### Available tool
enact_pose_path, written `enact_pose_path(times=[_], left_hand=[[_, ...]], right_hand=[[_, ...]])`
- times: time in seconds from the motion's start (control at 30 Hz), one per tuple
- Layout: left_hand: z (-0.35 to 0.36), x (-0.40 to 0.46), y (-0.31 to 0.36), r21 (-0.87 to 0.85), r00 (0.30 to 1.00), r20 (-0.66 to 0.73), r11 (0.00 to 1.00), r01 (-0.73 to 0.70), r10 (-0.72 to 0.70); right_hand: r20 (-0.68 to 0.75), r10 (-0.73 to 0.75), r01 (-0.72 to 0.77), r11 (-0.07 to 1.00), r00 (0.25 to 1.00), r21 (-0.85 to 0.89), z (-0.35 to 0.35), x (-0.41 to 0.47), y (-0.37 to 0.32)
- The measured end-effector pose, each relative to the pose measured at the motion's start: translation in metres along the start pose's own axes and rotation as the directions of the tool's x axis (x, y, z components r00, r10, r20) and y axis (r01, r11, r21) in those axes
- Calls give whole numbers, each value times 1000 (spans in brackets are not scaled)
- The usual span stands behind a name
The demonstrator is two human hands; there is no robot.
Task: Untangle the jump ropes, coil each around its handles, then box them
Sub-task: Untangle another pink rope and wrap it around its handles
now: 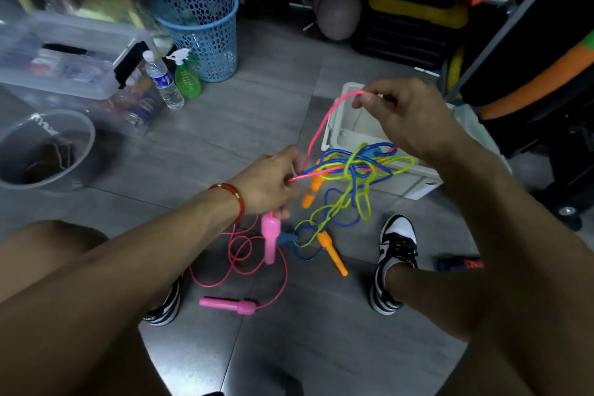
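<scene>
A knot of blue (340, 159) and yellow-green (360, 167) jump ropes hangs in the air between my hands. My right hand (408, 116) pinches a loop of the pink rope (321, 120) and holds it high. My left hand (270, 183) grips the pink rope where it enters the knot, and a pink handle (269, 235) dangles under it. The second pink handle (228, 305) lies on the floor with slack pink rope. Two orange handles (332, 252) hang from the tangle, and a blue handle (286, 238) sits beside the pink one. A white box (347, 125) stands open behind the tangle.
My two black-and-white shoes (397, 254) flank the ropes on the grey tiled floor. A blue mesh basket (201, 29), a water bottle (162, 79) and a green spray bottle (186, 74) stand at the back left, beside clear storage bins (64, 51). Mats and gear crowd the back right.
</scene>
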State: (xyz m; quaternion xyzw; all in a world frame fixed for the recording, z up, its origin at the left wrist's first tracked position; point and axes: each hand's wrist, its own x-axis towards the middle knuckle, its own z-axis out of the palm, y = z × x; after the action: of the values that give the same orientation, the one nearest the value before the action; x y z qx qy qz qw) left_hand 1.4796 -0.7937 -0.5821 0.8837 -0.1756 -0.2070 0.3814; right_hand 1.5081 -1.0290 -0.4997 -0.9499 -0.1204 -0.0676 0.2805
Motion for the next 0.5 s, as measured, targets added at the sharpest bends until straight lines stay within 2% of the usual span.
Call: enact_pose_path(times=[0.07,0.13,0.23,0.33,0.43,0.5], left_hand=[[-5,0,-4,23,996,-37,997,-77,78],[-10,0,-9,128,991,-20,983,-129,132],[-11,-5,-16,122,993,61,987,-106,99],[-9,-7,-9,-34,994,-78,996,-83,80],[-15,-2,-1,41,964,-241,993,-106,113],[-16,-2,3,57,959,-247,990,-125,136]], right_hand=[[57,-39,42,998,998,-46,-4,-4,4],[85,-43,40,998,995,41,-2,-4,6],[160,-131,104,981,978,163,6,-3,-4],[286,-203,159,973,937,169,9,-6,-18],[334,-250,228,968,909,105,14,-10,-29],[349,-253,231,967,902,103,16,-9,-33]])
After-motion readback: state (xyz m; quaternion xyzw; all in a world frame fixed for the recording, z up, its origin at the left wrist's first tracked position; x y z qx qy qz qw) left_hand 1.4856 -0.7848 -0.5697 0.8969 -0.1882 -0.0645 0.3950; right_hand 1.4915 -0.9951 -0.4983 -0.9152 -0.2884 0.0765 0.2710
